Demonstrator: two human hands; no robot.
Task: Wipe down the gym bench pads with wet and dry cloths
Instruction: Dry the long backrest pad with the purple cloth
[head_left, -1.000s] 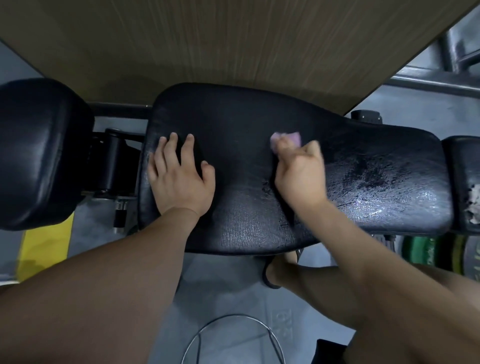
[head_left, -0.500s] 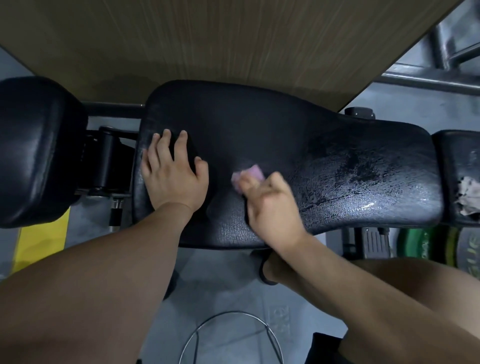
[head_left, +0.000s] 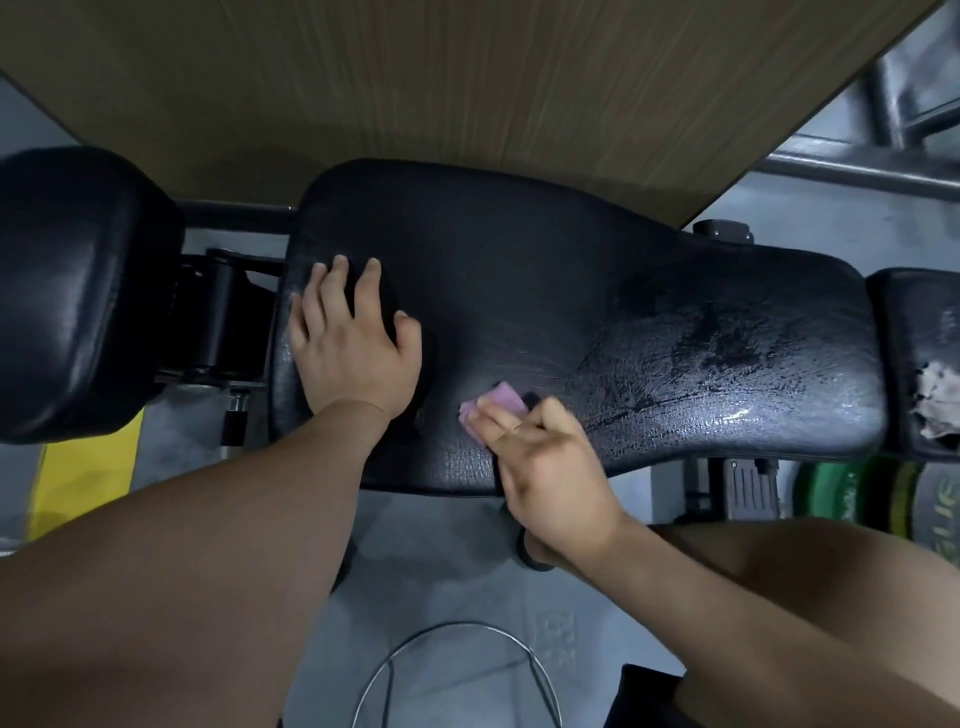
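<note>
A black cracked bench pad runs across the middle of the head view; its right half shines wet. My left hand lies flat on the pad's left end, fingers spread and straight. My right hand holds a small pink cloth under its fingers and presses it on the pad near the front edge, a little right of my left hand. Most of the cloth is hidden beneath my fingers.
A second black pad stands at the left, a third with a torn patch at the right. A wooden panel lies behind the bench. Green weight plates, a yellow strip and a wire ring are on the floor.
My right hand has swept the pink cloth from the pad's middle toward me and leftward, down to the front edge. My left hand has stayed flat on the pad's left end.
</note>
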